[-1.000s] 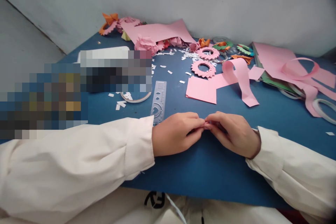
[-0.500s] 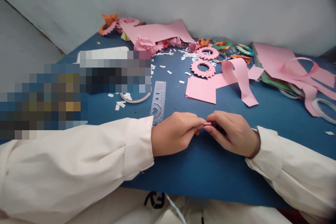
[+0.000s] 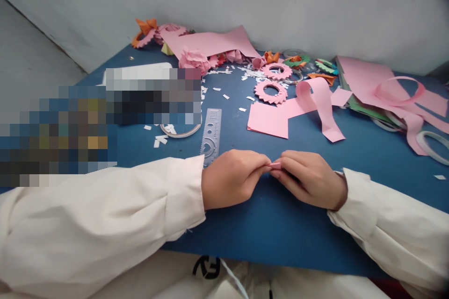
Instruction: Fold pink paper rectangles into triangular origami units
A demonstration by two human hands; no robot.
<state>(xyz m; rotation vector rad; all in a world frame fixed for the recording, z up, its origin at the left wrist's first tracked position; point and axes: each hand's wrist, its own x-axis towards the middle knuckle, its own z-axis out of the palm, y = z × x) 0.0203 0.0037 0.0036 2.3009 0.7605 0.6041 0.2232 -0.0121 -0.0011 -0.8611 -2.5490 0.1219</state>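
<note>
Over the tabletop (image 3: 259, 236), the left hand (image 3: 235, 176) and right hand (image 3: 311, 178), both closed to a pinch, hold a small pink paper piece (image 3: 276, 166) (partly hidden), its long axis running left to right.

Papercraft workspace: ruler (image 3: 215, 130), folded rings (image 3: 281, 94)

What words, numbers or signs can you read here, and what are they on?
No text reads with certainty.
Clothing: bold black lettering by the table's near edge, too distorted to quote.
Ruler: markings too small to read.
</note>
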